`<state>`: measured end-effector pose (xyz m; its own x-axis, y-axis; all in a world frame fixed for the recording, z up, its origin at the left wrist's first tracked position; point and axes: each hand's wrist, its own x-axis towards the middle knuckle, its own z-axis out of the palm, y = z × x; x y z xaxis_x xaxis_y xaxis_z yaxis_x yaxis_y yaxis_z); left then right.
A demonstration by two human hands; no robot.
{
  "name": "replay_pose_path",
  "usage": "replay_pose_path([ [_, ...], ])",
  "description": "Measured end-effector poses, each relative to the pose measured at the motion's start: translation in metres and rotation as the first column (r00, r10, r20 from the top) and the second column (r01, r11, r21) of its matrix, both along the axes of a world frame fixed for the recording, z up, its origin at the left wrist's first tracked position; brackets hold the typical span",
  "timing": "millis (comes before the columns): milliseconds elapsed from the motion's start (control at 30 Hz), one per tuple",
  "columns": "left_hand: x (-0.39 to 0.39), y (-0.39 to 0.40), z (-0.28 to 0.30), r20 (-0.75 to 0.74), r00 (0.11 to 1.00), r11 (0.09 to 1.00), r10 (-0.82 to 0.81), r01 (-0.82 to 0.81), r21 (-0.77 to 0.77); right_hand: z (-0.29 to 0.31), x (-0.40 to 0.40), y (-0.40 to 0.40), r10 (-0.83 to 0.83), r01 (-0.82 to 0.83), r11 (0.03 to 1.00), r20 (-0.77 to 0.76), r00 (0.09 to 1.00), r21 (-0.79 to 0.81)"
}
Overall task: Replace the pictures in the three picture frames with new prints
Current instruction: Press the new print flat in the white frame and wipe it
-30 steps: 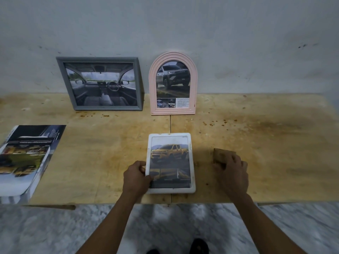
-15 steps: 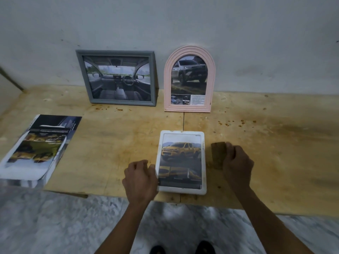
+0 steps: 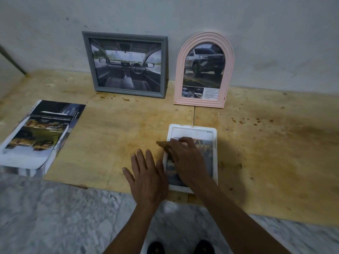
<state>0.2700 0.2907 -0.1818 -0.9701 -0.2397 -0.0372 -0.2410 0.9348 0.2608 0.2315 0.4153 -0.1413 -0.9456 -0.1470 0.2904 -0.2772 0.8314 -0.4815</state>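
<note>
A white frame (image 3: 215, 143) lies flat near the table's front edge with a print of a yellow truck in it. My right hand (image 3: 187, 158) rests across this frame and is shut on a small brown block (image 3: 163, 144) that pokes out past the frame's left side. Just left of the frame lies my left hand (image 3: 146, 173), flat on the table with fingers spread and nothing in it. A grey frame (image 3: 128, 64) with a car-interior print and a pink arched frame (image 3: 203, 70) with an SUV print lean upright against the wall.
A stack of printed brochures (image 3: 36, 138) lies at the table's left front. The wooden table (image 3: 275, 153) is stained and speckled with crumbs on its right half. A marble floor and my dark shoes (image 3: 156, 247) show below the table's front edge.
My right hand has carried the brown block from the table right of the white frame onto the frame. My left hand has let go of the frame's left edge and flattened beside it.
</note>
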Motion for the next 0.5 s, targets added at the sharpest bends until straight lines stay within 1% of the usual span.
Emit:
replay_pose_path([
  [67,0.000,-0.001,-0.004,0.001,1.000,1.000,-0.007,0.007,-0.011,-0.011,0.002,-0.006,0.107,-0.108,0.994,0.074,0.991,0.008],
  [100,-0.001,-0.001,-0.006,0.004,1.000,1.000,-0.008,0.008,-0.016,-0.015,0.003,-0.007,0.132,-0.133,0.991,0.092,0.987,0.004],
  [233,0.000,0.001,-0.012,-0.037,0.999,0.998,-0.012,0.010,-0.056,-0.018,-0.003,-0.011,0.128,-0.125,0.992,0.126,0.984,-0.028],
  [400,0.001,0.001,-0.013,-0.062,0.998,0.994,-0.029,0.022,-0.103,-0.026,-0.022,-0.010,0.152,-0.150,0.988,0.170,0.974,-0.028],
  [500,0.001,-0.001,-0.014,-0.066,0.997,0.993,-0.040,0.033,-0.111,-0.026,-0.033,-0.010,0.102,-0.094,0.994,0.175,0.979,-0.054],
])
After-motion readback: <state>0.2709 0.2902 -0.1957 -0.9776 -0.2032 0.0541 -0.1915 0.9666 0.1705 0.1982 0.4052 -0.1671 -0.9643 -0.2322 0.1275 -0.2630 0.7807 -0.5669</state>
